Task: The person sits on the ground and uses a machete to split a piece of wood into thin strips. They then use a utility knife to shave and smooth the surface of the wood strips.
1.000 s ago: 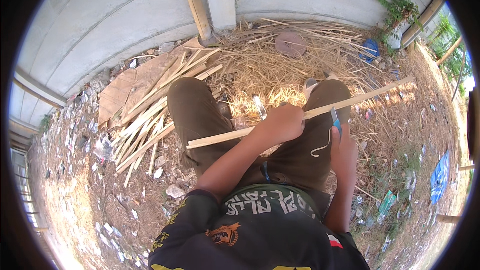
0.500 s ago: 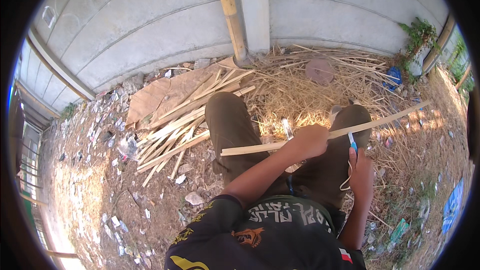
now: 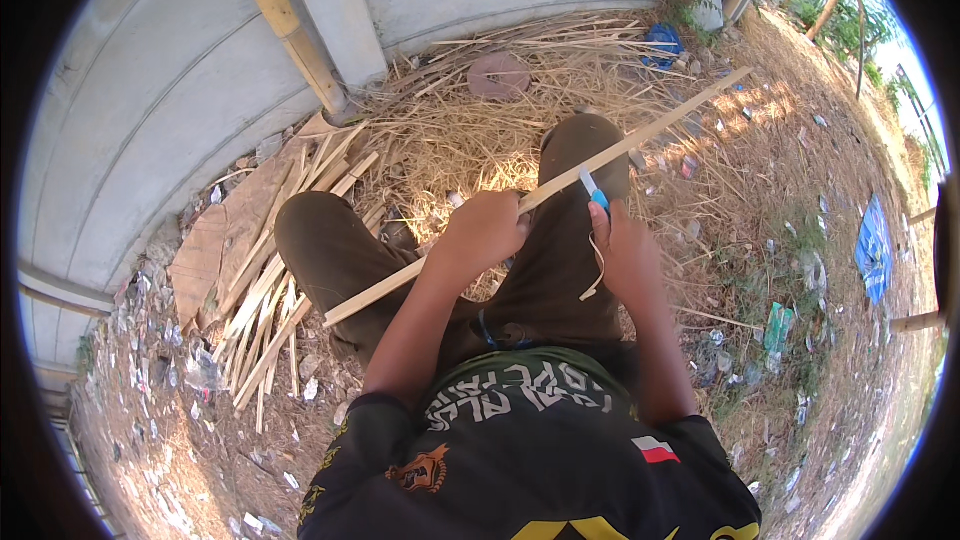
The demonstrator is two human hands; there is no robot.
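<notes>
A long pale bamboo strip [image 3: 650, 135] runs slantwise across my lap, from beside my left knee up to the far right. My left hand [image 3: 485, 230] grips it near its middle. My right hand [image 3: 620, 250] holds a small blue-handled knife [image 3: 594, 192] whose blade rests against the strip just right of my left hand. A thin pale shaving [image 3: 597, 275] curls down beside my right hand. I sit with both knees spread, in dark trousers [image 3: 330, 250].
A pile of split bamboo strips [image 3: 265, 310] lies on the ground at my left. Dry shavings and straw [image 3: 470, 140] cover the ground ahead. A grey concrete wall [image 3: 160, 90] with a post [image 3: 335, 5] stands behind. Litter dots the dirt at right.
The view has swung to the right, so the wall and pile sit further left. Both hands keep their hold on the strip and knife, and the strip now tilts more steeply.
</notes>
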